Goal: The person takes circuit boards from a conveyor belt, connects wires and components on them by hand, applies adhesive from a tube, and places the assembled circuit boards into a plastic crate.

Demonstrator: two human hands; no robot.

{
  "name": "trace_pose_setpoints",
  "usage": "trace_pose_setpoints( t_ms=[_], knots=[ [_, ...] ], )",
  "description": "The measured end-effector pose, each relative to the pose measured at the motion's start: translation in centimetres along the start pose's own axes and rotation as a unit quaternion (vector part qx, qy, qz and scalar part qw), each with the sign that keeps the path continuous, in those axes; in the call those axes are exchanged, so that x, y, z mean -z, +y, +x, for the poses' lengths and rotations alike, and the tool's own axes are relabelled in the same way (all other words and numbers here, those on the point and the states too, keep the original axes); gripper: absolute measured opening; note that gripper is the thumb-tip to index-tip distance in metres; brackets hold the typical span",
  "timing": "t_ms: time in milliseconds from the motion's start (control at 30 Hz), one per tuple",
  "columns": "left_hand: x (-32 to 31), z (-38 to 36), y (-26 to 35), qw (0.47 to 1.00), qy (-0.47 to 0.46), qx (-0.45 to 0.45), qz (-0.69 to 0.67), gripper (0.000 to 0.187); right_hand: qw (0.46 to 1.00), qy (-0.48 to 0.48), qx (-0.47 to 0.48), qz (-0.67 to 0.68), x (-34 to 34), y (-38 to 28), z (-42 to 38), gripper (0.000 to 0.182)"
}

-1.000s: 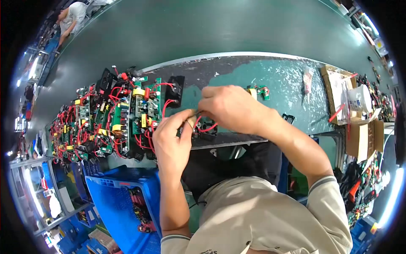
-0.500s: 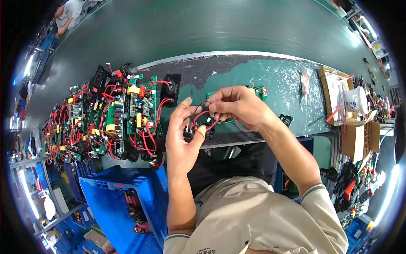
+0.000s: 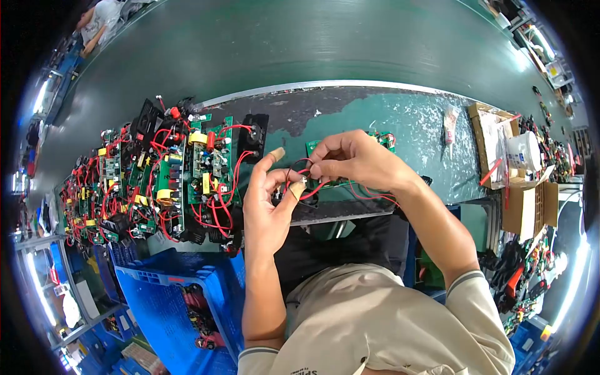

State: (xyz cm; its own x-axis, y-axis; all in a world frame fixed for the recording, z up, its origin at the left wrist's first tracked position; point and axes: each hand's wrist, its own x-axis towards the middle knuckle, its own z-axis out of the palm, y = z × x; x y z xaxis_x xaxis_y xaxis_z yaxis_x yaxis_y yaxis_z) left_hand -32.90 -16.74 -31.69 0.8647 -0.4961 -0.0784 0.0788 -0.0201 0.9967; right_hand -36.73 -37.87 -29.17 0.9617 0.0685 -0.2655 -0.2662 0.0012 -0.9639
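My left hand (image 3: 267,199) wears pale finger covers on two fingertips. Its thumb and a finger close on the red wire (image 3: 310,194) near a small white tip. My right hand (image 3: 357,164) pinches the same wiring just beside it, with a thin dark wire looping between both hands. Beneath the right hand lies a green circuit board (image 3: 312,147), mostly hidden by the fingers. A black housing piece (image 3: 307,204) sits below the wires, partly covered by the left thumb. Thin red leads run out under the right wrist.
Several assembled circuit boards (image 3: 211,165) with red wires crowd the bench on the left. A blue crate (image 3: 159,306) stands below them. On the right are a glue tube (image 3: 450,126), a cardboard box (image 3: 530,209) and a white tub (image 3: 525,150). A person (image 3: 100,22) is at far upper left.
My right hand's fingers have shifted slightly down and closer to the left fingertips. The left thumb and finger have drawn together around the wire end. The dark loop is smaller.
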Motion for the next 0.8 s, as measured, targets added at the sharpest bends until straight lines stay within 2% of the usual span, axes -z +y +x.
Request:
trace_pose_setpoints(
  t_ms=[167, 267, 333, 367, 400, 467, 500, 533, 733, 800],
  knots=[
    [0.2, 0.9, 0.1, 1.000, 0.002, 0.018, 0.013, 0.060, 0.991, -0.011, 0.011, -0.130, 0.3, -1.8, 0.6, 0.018],
    [0.7, 2.2, 1.7, 0.998, -0.021, 0.003, 0.067, 0.058, 0.947, 0.052, 0.089, -0.303, 0.0, -2.3, 1.0, 0.015],
    [1.4, 3.7, 1.8, 0.999, -0.015, 0.028, 0.009, 0.046, 0.915, 0.073, 0.165, -0.360, 0.3, -0.9, 1.4, 0.013],
    [1.4, 4.5, 1.4, 0.999, -0.004, 0.032, 0.034, 0.043, 0.895, 0.082, 0.204, -0.387, 0.5, -0.4, 1.7, 0.012],
    [1.4, 5.2, 1.1, 0.998, 0.007, 0.038, 0.059, 0.041, 0.890, 0.082, 0.195, -0.403, 0.5, -0.4, 1.7, 0.011],
    [1.0, 6.0, 1.1, 0.973, -0.022, 0.042, 0.225, 0.034, 0.881, 0.080, 0.175, -0.432, 0.3, -0.1, 1.7, 0.011],
    [0.9, 6.4, 0.0, 0.962, -0.030, -0.014, 0.271, 0.031, 0.879, 0.088, 0.194, -0.427, 0.3, 0.2, 1.8, 0.012],
    [0.9, 6.8, -0.7, 0.964, -0.060, 0.017, 0.258, 0.031, 0.881, 0.088, 0.187, -0.426, 0.2, 0.2, 1.9, 0.012],
    [0.3, 7.8, -1.1, 0.972, -0.085, 0.142, 0.164, 0.029, 0.890, 0.091, 0.173, -0.412, -0.2, 0.2, 2.3, 0.013],
    [0.5, 8.0, -1.3, 0.972, -0.093, 0.148, 0.157, 0.026, 0.892, 0.075, 0.170, -0.412, -0.1, 0.5, 2.5, 0.011]
  ],
)
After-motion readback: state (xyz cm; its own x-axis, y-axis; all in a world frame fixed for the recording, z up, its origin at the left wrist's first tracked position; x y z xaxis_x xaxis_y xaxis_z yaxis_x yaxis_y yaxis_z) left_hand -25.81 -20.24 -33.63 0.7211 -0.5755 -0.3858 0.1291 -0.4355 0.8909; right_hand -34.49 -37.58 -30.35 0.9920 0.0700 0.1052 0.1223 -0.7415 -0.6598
